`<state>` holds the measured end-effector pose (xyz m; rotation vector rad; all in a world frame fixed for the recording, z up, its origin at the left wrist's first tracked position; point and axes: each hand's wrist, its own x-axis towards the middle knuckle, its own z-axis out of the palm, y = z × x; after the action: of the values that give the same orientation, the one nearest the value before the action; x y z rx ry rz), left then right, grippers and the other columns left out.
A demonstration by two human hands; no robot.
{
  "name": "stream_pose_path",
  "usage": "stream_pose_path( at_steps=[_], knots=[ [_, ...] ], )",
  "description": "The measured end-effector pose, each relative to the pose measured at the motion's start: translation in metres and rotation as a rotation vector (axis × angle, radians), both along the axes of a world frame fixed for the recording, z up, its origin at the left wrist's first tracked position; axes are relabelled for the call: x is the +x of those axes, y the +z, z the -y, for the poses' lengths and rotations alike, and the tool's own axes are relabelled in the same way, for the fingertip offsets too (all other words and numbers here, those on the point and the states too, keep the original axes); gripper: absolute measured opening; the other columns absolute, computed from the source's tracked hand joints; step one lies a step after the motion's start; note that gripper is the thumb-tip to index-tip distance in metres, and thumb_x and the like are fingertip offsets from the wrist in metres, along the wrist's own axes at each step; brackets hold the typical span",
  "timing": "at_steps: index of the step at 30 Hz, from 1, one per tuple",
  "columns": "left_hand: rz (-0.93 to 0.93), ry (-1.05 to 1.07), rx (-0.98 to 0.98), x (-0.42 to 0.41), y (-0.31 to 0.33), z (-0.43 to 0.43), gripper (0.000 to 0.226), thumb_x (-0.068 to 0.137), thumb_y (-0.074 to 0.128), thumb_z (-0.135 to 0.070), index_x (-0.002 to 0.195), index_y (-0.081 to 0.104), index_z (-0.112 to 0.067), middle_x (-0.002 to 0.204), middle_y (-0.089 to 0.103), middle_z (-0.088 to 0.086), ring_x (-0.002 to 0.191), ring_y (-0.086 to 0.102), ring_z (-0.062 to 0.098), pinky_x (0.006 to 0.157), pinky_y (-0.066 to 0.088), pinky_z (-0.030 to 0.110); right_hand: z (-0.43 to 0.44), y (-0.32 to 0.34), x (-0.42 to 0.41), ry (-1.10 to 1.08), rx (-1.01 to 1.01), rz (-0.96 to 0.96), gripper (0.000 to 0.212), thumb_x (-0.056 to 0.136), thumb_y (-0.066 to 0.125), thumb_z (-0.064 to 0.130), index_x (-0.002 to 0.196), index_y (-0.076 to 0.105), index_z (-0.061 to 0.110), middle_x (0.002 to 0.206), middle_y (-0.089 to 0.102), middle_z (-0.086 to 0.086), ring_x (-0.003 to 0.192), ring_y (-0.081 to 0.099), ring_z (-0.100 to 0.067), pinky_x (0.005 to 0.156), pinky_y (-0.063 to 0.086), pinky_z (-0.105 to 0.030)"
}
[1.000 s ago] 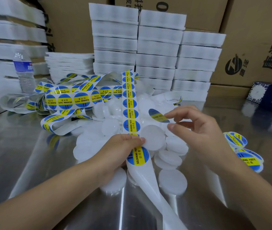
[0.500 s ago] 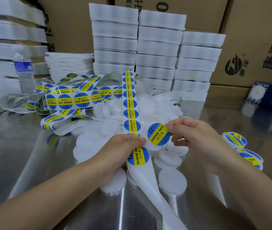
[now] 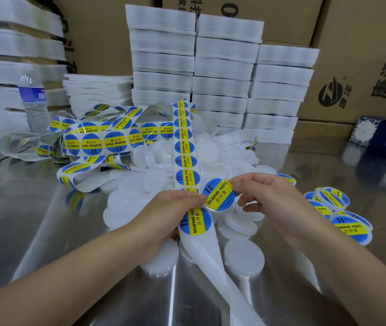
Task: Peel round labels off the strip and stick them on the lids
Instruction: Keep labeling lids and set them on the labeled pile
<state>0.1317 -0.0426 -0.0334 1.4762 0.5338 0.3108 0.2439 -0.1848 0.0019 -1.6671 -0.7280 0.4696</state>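
Both hands meet over the pile of white lids in the middle of the steel tabletop. The right hand has its grip pinched on a lid carrying a blue-and-yellow round label, fingertips on its right rim. The left hand has thumb and fingers pressed together on the label strip, thumb tip touching the labelled lid's left edge. The strip's bare backing runs toward the near edge. Finished labelled lids are heaped toward the right edge.
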Motion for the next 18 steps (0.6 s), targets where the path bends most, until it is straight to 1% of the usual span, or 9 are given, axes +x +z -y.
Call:
stream_pose_path(
  at_steps=[3,8,11,13,15,18],
  knots=[
    [0.0,-0.006,0.004,-0.0003,0.0003,0.0002,0.017,0.085,0.066,-0.027,0.086,0.076,-0.013,0.092,0.075,0.014,0.08,0.069,0.027,0.088,0.051,0.046,0.0,-0.0005,-0.0003,0.004,0.002,0.006,0.016,0.085,0.059,0.015,0.079,0.073,0.019,0.072,0.07,0.007,0.059,0.057,-0.003,0.062,0.047,-0.02],
    [-0.002,-0.007,0.012,-0.0001,0.0001,0.0007,0.017,0.085,0.066,-0.027,0.086,0.076,-0.013,0.094,0.074,0.016,0.082,0.067,0.028,0.091,0.05,0.047,-0.0004,-0.0013,-0.0007,0.011,-0.01,0.017,0.015,0.083,0.06,0.016,0.079,0.074,0.019,0.072,0.07,0.007,0.058,0.056,-0.001,0.06,0.048,-0.018],
    [-0.005,-0.001,0.02,0.0002,0.0003,0.0006,0.017,0.085,0.066,-0.026,0.085,0.076,-0.012,0.094,0.073,0.017,0.083,0.067,0.029,0.092,0.05,0.049,0.0,-0.0012,-0.0002,-0.007,-0.013,0.039,0.018,0.085,0.059,0.014,0.079,0.074,0.021,0.072,0.07,0.008,0.057,0.056,0.001,0.059,0.047,-0.016],
    [-0.004,0.007,0.015,0.0006,-0.0003,0.0002,0.017,0.085,0.066,-0.025,0.085,0.076,-0.01,0.095,0.073,0.018,0.081,0.067,0.029,0.088,0.051,0.047,-0.0001,-0.0005,-0.0005,-0.024,-0.015,0.067,0.021,0.085,0.058,0.013,0.078,0.075,0.023,0.071,0.07,0.01,0.056,0.054,0.003,0.057,0.047,-0.013],
    [0.005,0.004,0.009,0.0009,-0.001,-0.0003,0.017,0.086,0.065,-0.023,0.086,0.075,-0.009,0.094,0.073,0.018,0.079,0.066,0.028,0.081,0.05,0.041,0.0001,0.0003,-0.0008,-0.035,-0.013,0.095,0.022,0.084,0.059,0.014,0.076,0.076,0.026,0.071,0.07,0.012,0.055,0.052,0.004,0.056,0.045,-0.011],
    [0.021,-0.002,0.006,0.0006,-0.0011,-0.0003,0.02,0.087,0.063,-0.022,0.089,0.074,-0.006,0.097,0.071,0.021,0.078,0.064,0.028,0.079,0.048,0.038,0.0017,0.0017,-0.0007,-0.057,-0.002,0.149,0.021,0.084,0.061,0.015,0.075,0.076,0.027,0.067,0.068,0.019,0.054,0.051,0.009,0.056,0.042,-0.007]
  ],
)
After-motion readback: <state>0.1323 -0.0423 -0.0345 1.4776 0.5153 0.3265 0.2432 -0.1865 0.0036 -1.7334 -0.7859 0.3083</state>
